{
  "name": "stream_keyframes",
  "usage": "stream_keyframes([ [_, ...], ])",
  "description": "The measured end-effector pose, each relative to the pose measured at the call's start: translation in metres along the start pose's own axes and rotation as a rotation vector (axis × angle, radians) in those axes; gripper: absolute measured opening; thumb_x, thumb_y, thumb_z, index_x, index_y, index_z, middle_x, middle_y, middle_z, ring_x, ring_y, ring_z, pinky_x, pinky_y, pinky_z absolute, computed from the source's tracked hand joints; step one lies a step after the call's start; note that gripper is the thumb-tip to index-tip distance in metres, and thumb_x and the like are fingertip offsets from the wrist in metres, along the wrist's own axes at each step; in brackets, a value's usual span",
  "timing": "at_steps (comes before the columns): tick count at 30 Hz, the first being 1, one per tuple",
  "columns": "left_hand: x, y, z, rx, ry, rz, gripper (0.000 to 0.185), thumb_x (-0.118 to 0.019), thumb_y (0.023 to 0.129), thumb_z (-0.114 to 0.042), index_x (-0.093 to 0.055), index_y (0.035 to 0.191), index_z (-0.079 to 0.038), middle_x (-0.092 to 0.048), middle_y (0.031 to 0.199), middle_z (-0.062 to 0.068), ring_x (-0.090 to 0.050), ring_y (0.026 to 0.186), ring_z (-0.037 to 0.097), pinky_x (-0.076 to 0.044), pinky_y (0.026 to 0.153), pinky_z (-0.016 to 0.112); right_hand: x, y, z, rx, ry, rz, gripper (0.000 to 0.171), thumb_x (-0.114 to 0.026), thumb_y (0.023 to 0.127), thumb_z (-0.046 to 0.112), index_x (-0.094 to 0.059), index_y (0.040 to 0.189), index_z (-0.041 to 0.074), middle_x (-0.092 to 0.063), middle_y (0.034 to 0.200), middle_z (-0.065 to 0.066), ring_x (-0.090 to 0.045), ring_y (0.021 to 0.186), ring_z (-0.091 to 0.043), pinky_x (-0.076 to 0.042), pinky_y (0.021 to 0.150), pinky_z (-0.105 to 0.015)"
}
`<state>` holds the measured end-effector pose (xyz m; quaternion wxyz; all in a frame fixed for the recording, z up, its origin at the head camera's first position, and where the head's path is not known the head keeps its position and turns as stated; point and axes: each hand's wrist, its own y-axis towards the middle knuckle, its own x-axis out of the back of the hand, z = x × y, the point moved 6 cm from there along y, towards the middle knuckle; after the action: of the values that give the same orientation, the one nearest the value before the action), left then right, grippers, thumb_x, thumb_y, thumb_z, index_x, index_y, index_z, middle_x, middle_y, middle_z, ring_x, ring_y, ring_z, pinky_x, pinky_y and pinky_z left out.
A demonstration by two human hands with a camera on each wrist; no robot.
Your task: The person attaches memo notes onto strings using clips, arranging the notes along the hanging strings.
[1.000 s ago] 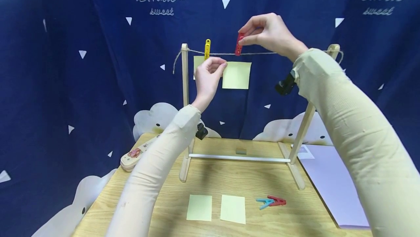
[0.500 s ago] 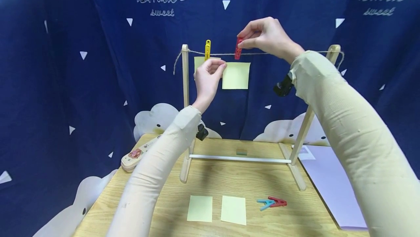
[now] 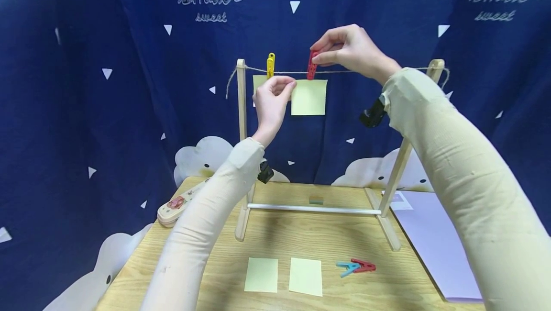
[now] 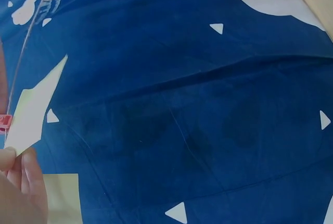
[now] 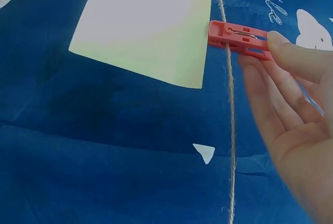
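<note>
My right hand (image 3: 353, 50) pinches the red clothespin (image 3: 312, 65) by its upper end, thumb and forefinger squeezing so that its lower end sits at the twine line (image 3: 344, 70), right where the top edge of the yellow sticky note (image 3: 308, 97) meets the string. My left hand (image 3: 272, 100) pinches that note's upper left corner between thumb and fingertips, holding the sheet flat and level against the line so the pin can take both paper and string together. In the right wrist view the pin (image 5: 239, 39) lies across the twine (image 5: 229, 104) with its tip touching the note's edge (image 5: 145, 26); whether it already bites the paper cannot be told.

Just left of my left hand, a yellow clothespin (image 3: 270, 65) stands upright on the same line, with another yellow note (image 3: 258, 84) below it, partly hidden by my fingers. The twine is strung between the two uprights of a small wooden rack (image 3: 242, 124) that stands on the wooden table (image 3: 215, 263).

On the table in front of the rack lie two more yellow notes (image 3: 261, 275) (image 3: 305, 276) side by side, and to their right a blue clothespin (image 3: 347, 268) and a second red one (image 3: 364, 266), touching. A lilac sheet (image 3: 430, 239) lies at the right edge.
</note>
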<state>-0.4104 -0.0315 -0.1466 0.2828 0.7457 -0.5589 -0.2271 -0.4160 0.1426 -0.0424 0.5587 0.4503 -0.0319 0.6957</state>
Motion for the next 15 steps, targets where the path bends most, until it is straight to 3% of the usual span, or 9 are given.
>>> stream_keyframes([
  [15, -0.0011, 0.0021, 0.0002, 0.015, -0.056, -0.003, 0.016, -0.072, 0.091, -0.013, -0.074, 0.100, 0.000, -0.077, 0.099, 0.016, -0.073, 0.082, 0.014, -0.060, 0.071, 0.021, -0.0029, -0.0020, -0.0006, 0.011, -0.026, 0.017, 0.032, -0.075, 0.088, 0.019, -0.070, 0.115, 0.003, -0.071, 0.090, 0.010, -0.072, 0.087, -0.007, -0.055, 0.080, -0.012],
])
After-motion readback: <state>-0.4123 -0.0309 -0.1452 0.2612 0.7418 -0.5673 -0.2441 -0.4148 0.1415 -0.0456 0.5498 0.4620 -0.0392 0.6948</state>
